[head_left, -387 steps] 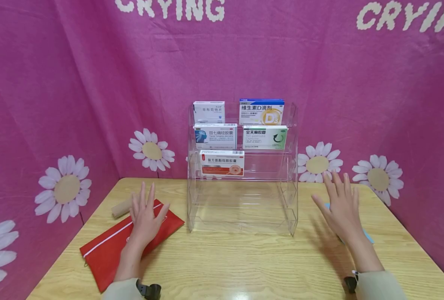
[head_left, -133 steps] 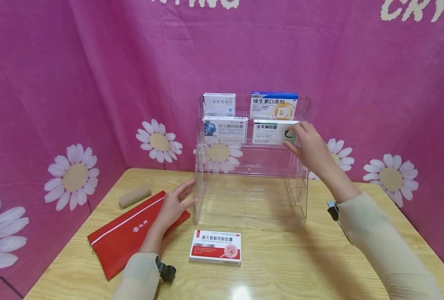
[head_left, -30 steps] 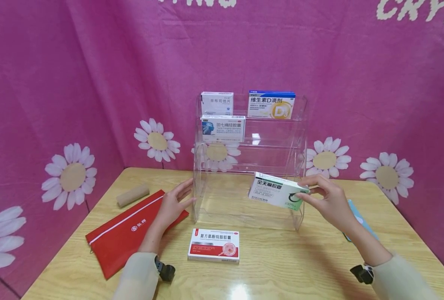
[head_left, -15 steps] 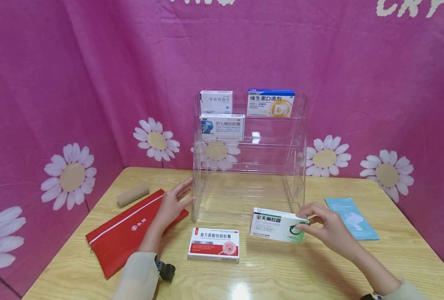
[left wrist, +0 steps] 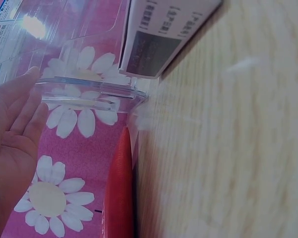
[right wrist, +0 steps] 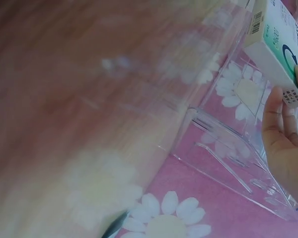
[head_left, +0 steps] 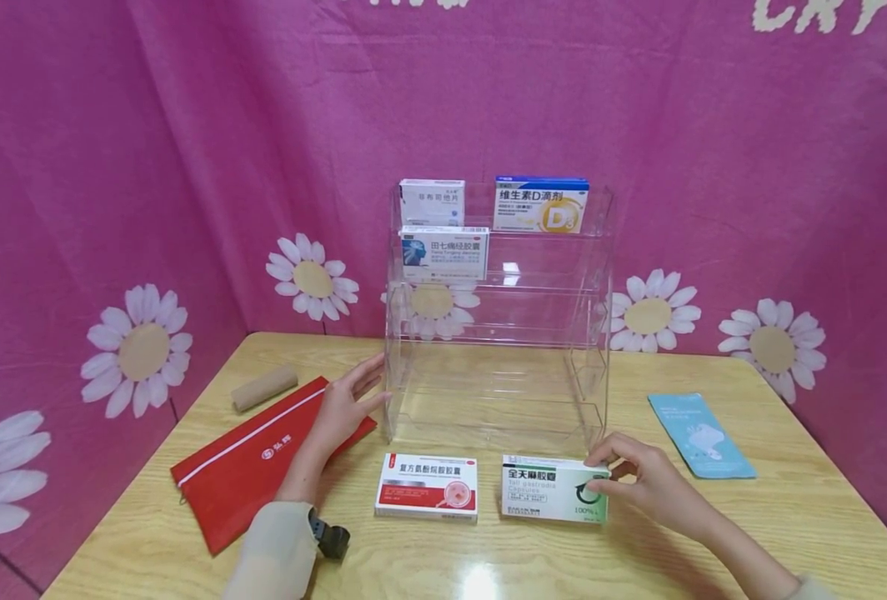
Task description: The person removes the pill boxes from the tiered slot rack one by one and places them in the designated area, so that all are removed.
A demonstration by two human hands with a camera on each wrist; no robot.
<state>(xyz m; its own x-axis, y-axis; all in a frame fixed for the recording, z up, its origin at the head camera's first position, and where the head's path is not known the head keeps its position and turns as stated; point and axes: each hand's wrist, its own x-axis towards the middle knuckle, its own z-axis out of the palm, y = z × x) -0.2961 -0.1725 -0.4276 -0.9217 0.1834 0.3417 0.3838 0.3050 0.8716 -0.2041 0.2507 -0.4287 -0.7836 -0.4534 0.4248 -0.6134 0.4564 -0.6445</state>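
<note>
My right hand (head_left: 649,485) pinches the right end of a white-and-green medicine box (head_left: 537,493), thumb in front and fingers behind. The box is low at the table in front of the clear display rack (head_left: 492,342); I cannot tell whether its lower edge touches the wood. My left hand (head_left: 342,412) rests its extended fingers against the rack's left side. To the left of the green box a red-and-white medicine box (head_left: 424,490) lies face up. In the right wrist view the green box (right wrist: 275,44) shows its barcode end, tilted.
On the rack's upper tiers stand a white box (head_left: 432,202), a vitamin D box (head_left: 539,205) and a white-and-blue box (head_left: 444,254). A red zip pouch (head_left: 226,492) and a cardboard tube (head_left: 265,388) lie left. A light-blue packet (head_left: 701,437) lies right.
The red-and-white box, then the green box, came off the rack. The green box has moved down and toward me in my right hand. My left hand has moved to the rack's side and stays there.
</note>
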